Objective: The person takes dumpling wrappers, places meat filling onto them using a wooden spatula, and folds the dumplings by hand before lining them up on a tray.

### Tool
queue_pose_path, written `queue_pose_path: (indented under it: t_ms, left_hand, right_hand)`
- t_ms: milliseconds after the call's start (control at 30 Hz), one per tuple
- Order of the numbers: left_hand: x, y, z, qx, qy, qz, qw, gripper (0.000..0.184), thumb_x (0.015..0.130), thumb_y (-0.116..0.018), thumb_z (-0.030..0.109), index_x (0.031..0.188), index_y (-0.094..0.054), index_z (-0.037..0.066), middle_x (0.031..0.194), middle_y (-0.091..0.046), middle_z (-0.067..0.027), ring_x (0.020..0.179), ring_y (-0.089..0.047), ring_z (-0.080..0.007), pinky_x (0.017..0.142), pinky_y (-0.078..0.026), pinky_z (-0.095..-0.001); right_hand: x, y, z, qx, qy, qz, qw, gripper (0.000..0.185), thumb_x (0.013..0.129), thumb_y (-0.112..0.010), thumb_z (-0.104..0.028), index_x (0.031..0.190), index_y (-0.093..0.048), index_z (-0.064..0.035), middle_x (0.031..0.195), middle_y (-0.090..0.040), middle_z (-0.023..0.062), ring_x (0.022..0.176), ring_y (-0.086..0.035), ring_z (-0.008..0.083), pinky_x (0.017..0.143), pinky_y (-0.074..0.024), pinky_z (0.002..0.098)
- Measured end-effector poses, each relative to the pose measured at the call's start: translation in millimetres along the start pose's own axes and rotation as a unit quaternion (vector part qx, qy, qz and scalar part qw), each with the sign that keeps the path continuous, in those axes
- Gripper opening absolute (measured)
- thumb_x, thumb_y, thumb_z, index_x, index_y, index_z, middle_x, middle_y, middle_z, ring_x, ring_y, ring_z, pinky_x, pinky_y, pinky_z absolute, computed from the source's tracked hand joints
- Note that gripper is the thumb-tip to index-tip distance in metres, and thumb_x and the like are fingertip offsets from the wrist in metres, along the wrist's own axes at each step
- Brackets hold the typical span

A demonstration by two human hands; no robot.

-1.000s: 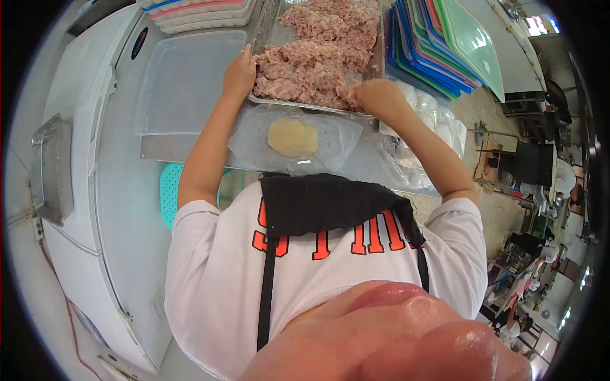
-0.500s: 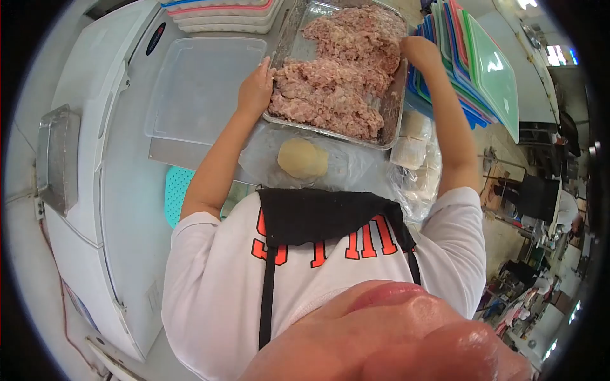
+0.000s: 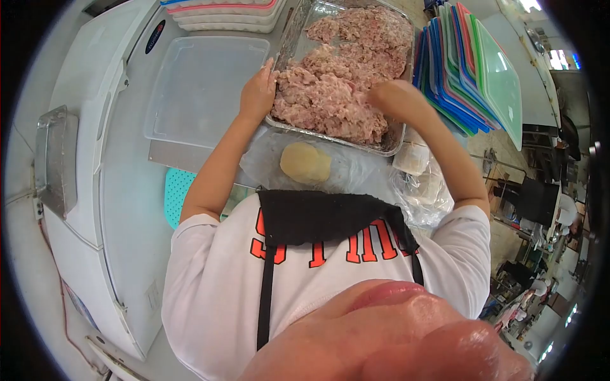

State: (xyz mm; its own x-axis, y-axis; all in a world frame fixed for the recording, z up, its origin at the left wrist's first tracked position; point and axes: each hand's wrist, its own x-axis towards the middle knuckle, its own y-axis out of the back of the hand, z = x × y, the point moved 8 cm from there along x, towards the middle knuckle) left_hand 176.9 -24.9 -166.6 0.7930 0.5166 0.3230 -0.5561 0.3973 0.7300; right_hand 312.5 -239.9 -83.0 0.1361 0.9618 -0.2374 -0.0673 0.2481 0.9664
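A metal tray point(image 3: 294, 38) holds a large mass of ground meat point(image 3: 327, 95). My left hand point(image 3: 258, 92) grips the tray's left edge, fingers along the rim. On the meat's right side rests my right hand point(image 3: 397, 100); its fingers point down-left into the meat and their tips are hidden. Just below the tray, a stack of round yellowish wrappers point(image 3: 305, 162) lies on clear plastic point(image 3: 348, 170). Packs wrapped in plastic point(image 3: 413, 159) sit at the tray's lower right, partly under my right forearm.
A translucent lid point(image 3: 206, 89) lies left of the tray, with stacked white containers point(image 3: 229, 16) above it. Coloured lids point(image 3: 467, 70) stand piled at the right. A turquoise stool point(image 3: 178, 193) is below the table. Farther right, people are in the background.
My right hand has moved from the tray's upper right edge down and left onto the meat. My left hand stays on the tray's left edge.
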Motion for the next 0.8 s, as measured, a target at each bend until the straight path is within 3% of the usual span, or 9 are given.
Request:
queue_pose_path:
  t_ms: [67, 100, 200, 333, 467, 533, 633, 700, 800]
  left_hand:
    - [1, 1, 1, -0.008, 0.004, -0.002, 1.000, 0.041, 0.096, -0.043, 0.025, 0.130, -0.047, 0.002, 0.117, -0.058, -0.0236, 0.106, -0.057, -0.0380, 0.088, -0.046, -0.0424]
    - [0, 2, 1, -0.011, 0.004, -0.005, 1.000, 0.041, 0.096, -0.043, 0.025, 0.130, -0.047, 0.002, 0.116, -0.058, -0.0239, 0.106, -0.057, -0.0383, 0.088, -0.046, -0.0425]
    - [0, 2, 2, -0.033, 0.005, -0.002, 0.999, 0.041, 0.096, -0.043, 0.024, 0.130, -0.047, 0.002, 0.116, -0.058, -0.0244, 0.106, -0.056, -0.0387, 0.088, -0.046, -0.0429]
    - [0, 2, 2, -0.030, 0.021, -0.010, 0.999, 0.040, 0.096, -0.043, 0.024, 0.129, -0.048, 0.002, 0.116, -0.058, -0.0247, 0.108, -0.056, -0.0386, 0.090, -0.045, -0.0427]
    - [0, 4, 3, -0.035, 0.020, 0.000, 0.999, 0.040, 0.096, -0.044, 0.024, 0.128, -0.049, 0.001, 0.116, -0.058, -0.0247, 0.109, -0.055, -0.0385, 0.092, -0.044, -0.0422]
    - [1, 4, 3, -0.042, 0.023, 0.000, 0.999, 0.040, 0.096, -0.044, 0.024, 0.128, -0.050, 0.001, 0.117, -0.058, -0.0246, 0.109, -0.055, -0.0384, 0.092, -0.044, -0.0420]
    - [0, 4, 2, -0.048, 0.033, -0.003, 0.998, 0.040, 0.095, -0.044, 0.024, 0.127, -0.050, 0.001, 0.118, -0.057, -0.0242, 0.110, -0.055, -0.0380, 0.092, -0.044, -0.0416]
    - [2, 6, 4, -0.056, 0.032, -0.001, 0.998, 0.039, 0.096, -0.044, 0.024, 0.127, -0.050, 0.001, 0.119, -0.057, -0.0238, 0.110, -0.055, -0.0376, 0.092, -0.044, -0.0414]
    - [2, 6, 5, -0.048, 0.033, -0.003, 0.998, 0.039, 0.095, -0.043, 0.023, 0.127, -0.050, 0.001, 0.120, -0.057, -0.0232, 0.110, -0.055, -0.0371, 0.092, -0.044, -0.0411]
  right_hand:
    - [-8, 35, 24, -0.016, -0.048, -0.021, 0.998, 0.025, 0.082, -0.059, -0.029, 0.074, -0.066, -0.0066, 0.074, -0.065, 0.0133, 0.072, -0.064, 0.0317, 0.064, -0.0508, 0.0432]
    - [-11, 53, 42, -0.013, -0.135, -0.083, 0.987, 0.029, 0.083, -0.060, -0.035, 0.077, -0.067, -0.0073, 0.075, -0.065, 0.0132, 0.072, -0.064, 0.0322, 0.065, -0.0502, 0.0432]
    - [-3, 79, 92, 0.048, -0.170, 0.006, 0.984, 0.025, 0.084, -0.058, -0.030, 0.085, -0.067, -0.0062, 0.077, -0.065, 0.0150, 0.076, -0.063, 0.0337, 0.069, -0.0495, 0.0422]
    - [52, 11, 178, 0.014, -0.145, 0.201, 0.969, 0.024, 0.084, -0.056, -0.027, 0.086, -0.067, -0.0061, 0.085, -0.065, 0.0169, 0.081, -0.064, 0.0330, 0.073, -0.0505, 0.0442]
    - [89, -24, 207, -0.088, -0.221, 0.145, 0.960, 0.021, 0.086, -0.053, -0.022, 0.088, -0.067, -0.0061, 0.088, -0.066, 0.0169, 0.084, -0.065, 0.0325, 0.073, -0.0511, 0.0453]
    - [101, -21, 181, -0.067, -0.231, 0.105, 0.965, 0.022, 0.087, -0.052, -0.019, 0.095, -0.069, -0.0080, 0.091, -0.067, 0.0162, 0.087, -0.065, 0.0333, 0.077, -0.0505, 0.0456]
    - [107, -40, 159, 0.078, -0.237, 0.115, 0.962, 0.022, 0.086, -0.051, -0.021, 0.093, -0.069, -0.0086, 0.090, -0.067, 0.0176, 0.086, -0.065, 0.0328, 0.075, -0.0510, 0.0450]
    - [110, -34, 110, 0.051, -0.125, 0.123, 0.983, 0.021, 0.080, -0.058, -0.022, 0.083, -0.069, -0.0043, 0.085, -0.067, 0.0171, 0.081, -0.066, 0.0331, 0.069, -0.0525, 0.0447]
    - [106, -41, 46, 0.074, 0.004, 0.039, 0.996, 0.025, 0.082, -0.057, -0.025, 0.080, -0.069, -0.0027, 0.084, -0.067, 0.0184, 0.081, -0.065, 0.0342, 0.070, -0.0522, 0.0448]
